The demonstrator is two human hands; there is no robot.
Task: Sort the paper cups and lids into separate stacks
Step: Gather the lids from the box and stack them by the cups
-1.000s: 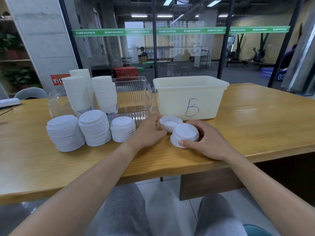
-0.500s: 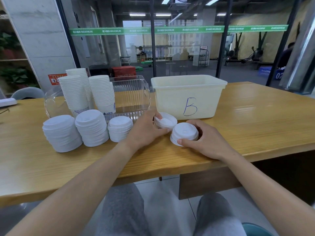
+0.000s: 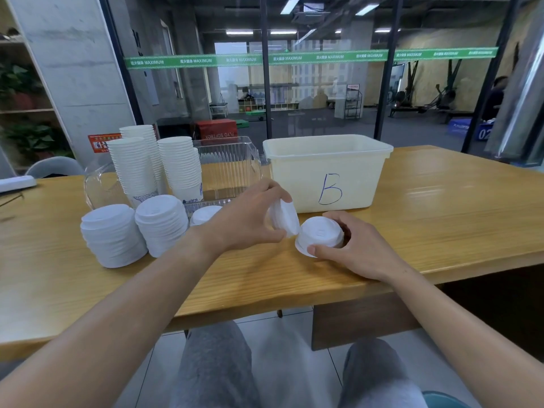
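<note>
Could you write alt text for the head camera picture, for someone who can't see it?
A person's left hand lifts a tilted white lid beside a small lid pile that the right hand holds on a wooden table. Stacked cups stand to the left, a tub marked B behind.

Both my forearms are bare up to the frame edge, no sleeves showing. No watch, rings or bands on my left hand (image 3: 247, 222) or right hand (image 3: 357, 251). Nails short and plain. I'm wearing grey trousers (image 3: 215, 369), soft heathered fabric like sweatpants, visible on both thighs under the table edge. No logos or markings visible on them.
</note>
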